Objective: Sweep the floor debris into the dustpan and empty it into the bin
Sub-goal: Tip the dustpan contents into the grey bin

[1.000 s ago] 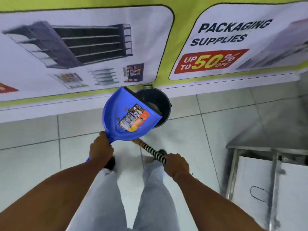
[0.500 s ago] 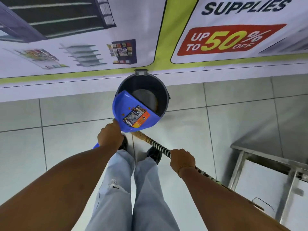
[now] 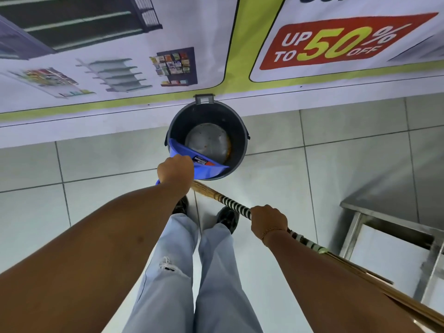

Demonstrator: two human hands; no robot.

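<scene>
We take this for a shop or a store-supply showroom. A printed banner (image 3: 216,56) runs along the wall base and shows retail shelving racks and a stocked display stand. Right of those on the banner sits a red sale badge (image 3: 336,42) reading "UP TO 50% OFF". Below the banner lies a pale tiled floor (image 3: 336,169). Well right of the banner's lower edge stands a stainless steel unit (image 3: 384,212).
</scene>
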